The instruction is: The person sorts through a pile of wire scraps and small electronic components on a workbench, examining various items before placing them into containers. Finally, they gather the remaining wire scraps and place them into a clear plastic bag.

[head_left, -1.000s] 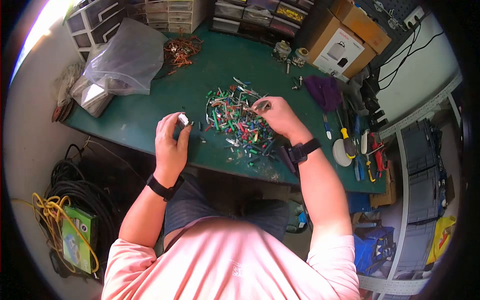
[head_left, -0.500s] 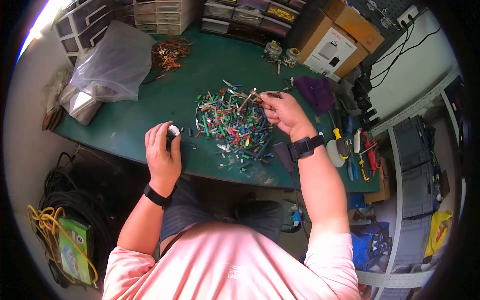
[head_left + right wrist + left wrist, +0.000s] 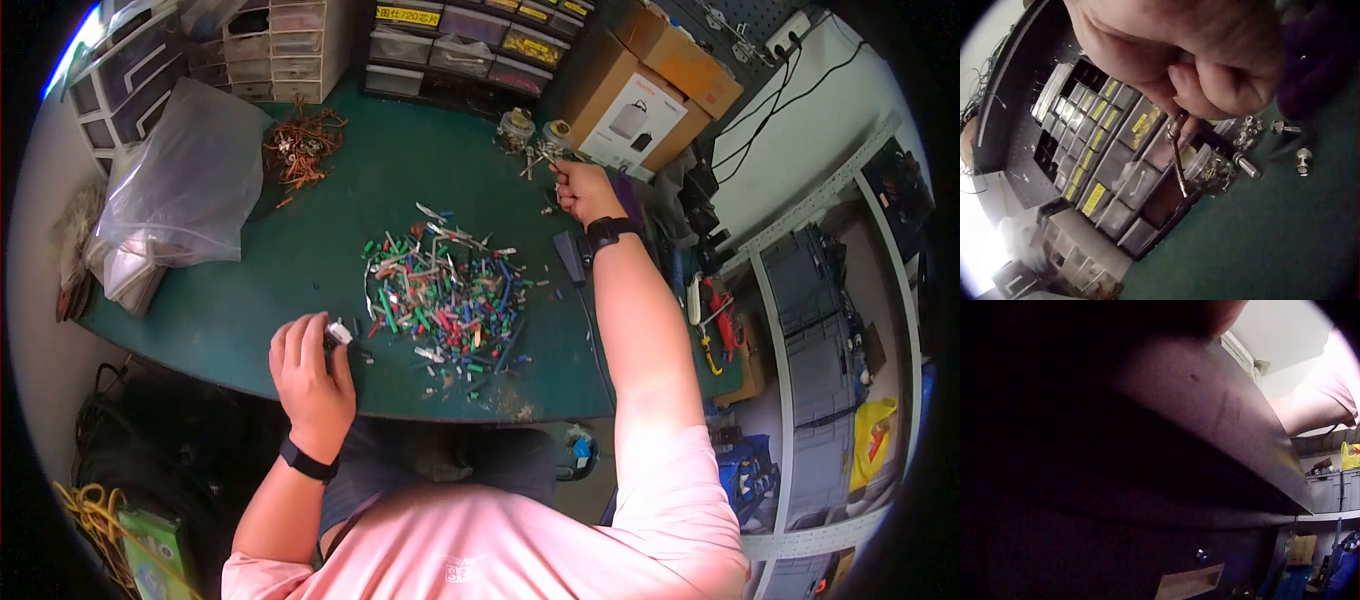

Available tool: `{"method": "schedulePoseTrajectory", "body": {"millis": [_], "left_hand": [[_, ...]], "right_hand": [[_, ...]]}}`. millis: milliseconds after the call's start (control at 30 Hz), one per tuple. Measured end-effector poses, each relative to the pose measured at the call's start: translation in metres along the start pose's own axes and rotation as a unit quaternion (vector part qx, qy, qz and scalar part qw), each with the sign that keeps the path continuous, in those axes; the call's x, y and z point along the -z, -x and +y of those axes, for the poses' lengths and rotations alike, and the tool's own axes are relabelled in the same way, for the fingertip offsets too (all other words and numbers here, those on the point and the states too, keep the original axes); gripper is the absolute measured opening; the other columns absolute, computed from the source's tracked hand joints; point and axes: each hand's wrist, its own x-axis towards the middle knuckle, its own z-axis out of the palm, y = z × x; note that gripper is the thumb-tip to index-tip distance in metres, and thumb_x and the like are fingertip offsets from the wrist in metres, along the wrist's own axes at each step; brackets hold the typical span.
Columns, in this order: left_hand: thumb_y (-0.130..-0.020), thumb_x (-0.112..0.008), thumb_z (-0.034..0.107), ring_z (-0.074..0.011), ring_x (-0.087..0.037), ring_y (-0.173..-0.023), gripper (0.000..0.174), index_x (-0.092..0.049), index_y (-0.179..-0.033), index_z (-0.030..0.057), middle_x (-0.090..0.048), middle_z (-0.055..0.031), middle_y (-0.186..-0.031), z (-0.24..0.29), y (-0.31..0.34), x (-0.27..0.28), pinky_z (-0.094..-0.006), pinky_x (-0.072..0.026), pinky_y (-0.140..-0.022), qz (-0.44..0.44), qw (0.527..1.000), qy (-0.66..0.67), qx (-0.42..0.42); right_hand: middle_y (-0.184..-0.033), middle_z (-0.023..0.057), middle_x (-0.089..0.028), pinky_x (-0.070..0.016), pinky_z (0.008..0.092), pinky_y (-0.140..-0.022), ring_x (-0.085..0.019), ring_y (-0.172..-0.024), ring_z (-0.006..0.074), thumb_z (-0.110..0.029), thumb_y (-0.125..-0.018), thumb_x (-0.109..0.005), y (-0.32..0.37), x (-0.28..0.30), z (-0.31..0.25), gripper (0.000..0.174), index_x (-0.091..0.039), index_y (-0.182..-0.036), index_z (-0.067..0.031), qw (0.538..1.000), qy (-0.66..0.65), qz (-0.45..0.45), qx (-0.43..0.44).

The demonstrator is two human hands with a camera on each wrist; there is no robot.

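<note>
My right hand (image 3: 588, 192) is stretched over the far right of the bench, close to two small jars (image 3: 516, 126) of metal parts. Its thumb and finger pinch a thin metal rod with a thicker collar (image 3: 1176, 153), which overlaps the clear jar (image 3: 1211, 174) in the right wrist view. Silvery connectors (image 3: 1302, 161) lie on the green bench beside it. My left hand (image 3: 312, 372), near the front edge, grips a small white and dark block (image 3: 338, 332). Between the hands spreads a heap of cut coloured tubing and wire scraps (image 3: 445, 300). The left wrist view is mostly dark.
Drawer cabinets (image 3: 465, 50) line the back, with a cardboard box (image 3: 650, 100) at right. A tangle of copper wire (image 3: 303, 145) and a clear plastic bag (image 3: 185, 170) lie at left. Pliers (image 3: 722, 315) are at the right edge. A black cable (image 3: 592, 335) trails from my right wrist.
My right hand has left the scrap heap with the metal rod and reached away to the jars at the back right. My left hand still holds the block; the head view has shifted.
</note>
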Motion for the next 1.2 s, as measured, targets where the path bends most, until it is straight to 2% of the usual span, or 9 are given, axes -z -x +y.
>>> {"method": "schedulePoseTrajectory", "body": {"millis": [267,433,600,767,800,933,1033,1167,1200], "left_hand": [[-0.074,-0.060,0.002,-0.0357,-0.051,-0.103,0.035,-0.056,-0.108,-0.0017,-0.058,-0.0158,-0.107,-0.002,-0.003,0.001,-0.0443,-0.0392,-0.091,-0.018,1.000,-0.013,0.001],[-0.072,-0.059,-0.002,-0.0377,-0.050,-0.103,0.039,-0.054,-0.111,-0.0016,-0.057,-0.0177,-0.108,-0.003,-0.004,0.001,-0.0455,-0.0386,-0.092,-0.032,0.999,0.006,0.012],[-0.074,-0.058,-0.002,-0.0383,-0.050,-0.103,0.039,-0.054,-0.112,-0.0024,-0.057,-0.0187,-0.108,-0.002,-0.004,0.001,-0.0459,-0.0390,-0.092,-0.031,1.000,-0.001,-0.001],[-0.076,-0.058,-0.001,-0.0384,-0.051,-0.104,0.036,-0.054,-0.112,-0.0020,-0.057,-0.0191,-0.109,-0.002,-0.001,-0.002,-0.0447,-0.0395,-0.092,-0.018,1.000,-0.010,-0.009],[-0.077,-0.059,-0.001,-0.0379,-0.051,-0.104,0.035,-0.055,-0.112,-0.0019,-0.057,-0.0190,-0.109,-0.002,0.000,-0.003,-0.0441,-0.0399,-0.092,-0.007,1.000,-0.012,-0.012],[-0.079,-0.059,0.000,-0.0361,-0.052,-0.104,0.032,-0.055,-0.111,-0.0020,-0.058,-0.0185,-0.108,-0.003,0.002,-0.003,-0.0421,-0.0410,-0.091,0.001,1.000,-0.009,-0.012],[-0.080,-0.060,0.001,-0.0349,-0.053,-0.103,0.031,-0.056,-0.110,-0.0020,-0.058,-0.0180,-0.108,-0.002,0.000,-0.001,-0.0407,-0.0412,-0.091,-0.004,1.000,0.005,-0.007],[-0.085,-0.060,0.004,-0.0266,-0.057,-0.095,0.028,-0.055,-0.112,-0.0019,-0.061,-0.0132,-0.103,0.010,-0.007,0.011,-0.0342,-0.0432,-0.087,0.056,0.998,0.032,0.004],[-0.086,-0.060,0.005,-0.0226,-0.058,-0.091,0.028,-0.055,-0.113,-0.0028,-0.062,-0.0107,-0.100,0.020,-0.009,0.016,-0.0322,-0.0444,-0.084,0.008,0.978,0.184,0.100]], "right_hand": [[-0.056,-0.0028,-0.039,-0.0201,0.0259,-0.036,-0.031,-0.041,0.0086,-0.018,-0.089,-0.058,-0.076,-0.031,0.010,0.017,-0.056,-0.075,-0.0072,0.995,0.083,0.023,-0.054],[-0.055,-0.0030,-0.038,-0.0188,0.0271,-0.038,-0.029,-0.042,0.0093,-0.019,-0.086,-0.062,-0.092,-0.019,0.009,0.021,-0.051,-0.071,-0.0086,0.935,0.309,0.113,0.134],[-0.057,-0.0033,-0.037,-0.0190,0.0257,-0.039,-0.029,-0.044,0.0079,-0.020,-0.085,-0.065,-0.014,-0.008,-0.041,0.023,-0.050,-0.071,-0.0085,0.978,0.186,0.040,0.087],[-0.063,-0.0063,-0.035,-0.0173,0.0220,-0.041,-0.027,-0.047,0.0037,-0.015,-0.090,-0.057,0.064,0.010,-0.054,0.013,-0.058,-0.096,-0.0041,0.988,0.065,-0.117,0.077],[-0.064,-0.0075,-0.034,-0.0178,0.0215,-0.042,-0.027,-0.047,0.0034,-0.014,-0.092,-0.054,0.078,0.014,-0.051,0.020,-0.058,-0.108,-0.0035,0.986,0.064,-0.126,0.085],[-0.065,-0.0076,-0.038,-0.0185,0.0204,-0.042,-0.028,-0.048,0.0028,-0.014,-0.091,-0.055,0.146,0.028,-0.029,0.021,-0.059,-0.110,-0.0061,0.971,0.145,-0.145,0.119],[-0.082,0.0026,-0.062,-0.0443,0.0251,-0.062,-0.054,-0.068,0.0099,-0.008,-0.082,-0.062,0.168,0.045,0.012,0.019,-0.062,-0.099,-0.0012,0.861,0.364,-0.069,0.348],[-0.083,0.0000,-0.059,-0.0444,0.0221,-0.069,-0.052,-0.077,0.0053,0.001,-0.082,-0.059,0.224,0.044,0.031,0.019,-0.060,-0.101,-0.0008,0.925,0.256,-0.160,0.232],[-0.084,-0.0015,-0.058,-0.0438,0.0212,-0.068,-0.052,-0.077,0.0045,0.001,-0.083,-0.059,0.233,0.044,0.039,0.019,-0.060,-0.102,-0.0019,0.929,0.231,-0.177,0.226]]}}
